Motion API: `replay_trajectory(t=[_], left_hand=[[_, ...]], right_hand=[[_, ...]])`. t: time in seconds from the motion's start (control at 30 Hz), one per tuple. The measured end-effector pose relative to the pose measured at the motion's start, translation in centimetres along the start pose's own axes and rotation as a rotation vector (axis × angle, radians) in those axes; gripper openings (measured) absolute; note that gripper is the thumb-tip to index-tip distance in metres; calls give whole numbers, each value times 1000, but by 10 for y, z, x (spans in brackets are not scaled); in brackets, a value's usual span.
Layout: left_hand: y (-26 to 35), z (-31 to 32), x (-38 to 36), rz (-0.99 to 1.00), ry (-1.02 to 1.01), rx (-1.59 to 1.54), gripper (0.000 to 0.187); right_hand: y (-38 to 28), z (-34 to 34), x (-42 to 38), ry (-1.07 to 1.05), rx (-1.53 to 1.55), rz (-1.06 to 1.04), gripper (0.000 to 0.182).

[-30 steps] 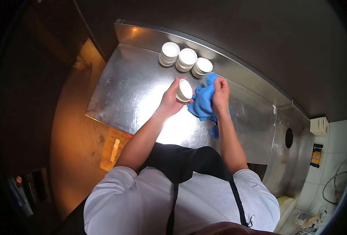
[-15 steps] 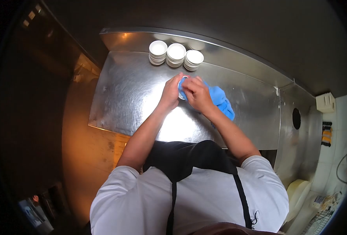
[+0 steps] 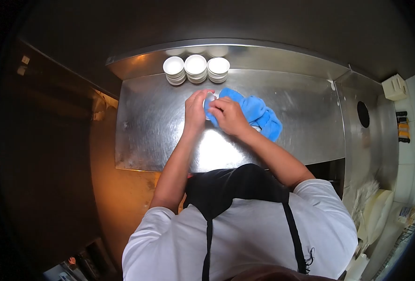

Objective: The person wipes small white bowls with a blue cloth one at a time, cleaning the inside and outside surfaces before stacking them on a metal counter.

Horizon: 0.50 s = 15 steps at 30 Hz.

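Note:
My left hand (image 3: 195, 110) is closed around a small white bowl (image 3: 208, 99), which is tilted so that its opening faces right. My right hand (image 3: 229, 115) pinches part of a blue cloth (image 3: 255, 110) and presses it at the bowl's opening. The rest of the cloth lies bunched on the steel counter, behind and to the right of my right hand. Three stacks of similar white bowls stand just beyond my hands: a left stack (image 3: 173, 66), a middle stack (image 3: 195, 65) and a right stack (image 3: 218, 66).
A stainless steel counter (image 3: 301, 126) spreads below my hands, with a raised steel back edge (image 3: 282, 58) behind the stacks. To the right, another steel surface has a dark round hole (image 3: 363, 114). A white box (image 3: 394, 87) is on the tiled wall.
The view has shifted, so the stacks and hands appear further left. My right hand's fingers have moved with the cloth at the bowl, and more of the bunched cloth shows. Both hands keep their hold.

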<state>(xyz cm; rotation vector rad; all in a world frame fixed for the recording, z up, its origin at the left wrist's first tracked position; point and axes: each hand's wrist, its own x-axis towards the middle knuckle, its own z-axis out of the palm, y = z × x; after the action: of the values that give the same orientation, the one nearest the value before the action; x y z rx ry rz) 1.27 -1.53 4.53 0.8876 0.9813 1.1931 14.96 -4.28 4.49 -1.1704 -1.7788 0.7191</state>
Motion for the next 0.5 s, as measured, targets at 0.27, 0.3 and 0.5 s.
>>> replay_trajectory(t=[0.27, 0.3, 0.5], left_hand=[[-17, 6, 10, -183, 201, -112, 55], [-19, 4, 10, -175, 175, -108, 55], [3, 3, -9, -305, -102, -266, 50]], right_hand=[[17, 9, -5, 35, 105, 17, 40], [13, 4, -4, 4, 125, 29, 39], [12, -15, 5, 105, 324, 177, 32]])
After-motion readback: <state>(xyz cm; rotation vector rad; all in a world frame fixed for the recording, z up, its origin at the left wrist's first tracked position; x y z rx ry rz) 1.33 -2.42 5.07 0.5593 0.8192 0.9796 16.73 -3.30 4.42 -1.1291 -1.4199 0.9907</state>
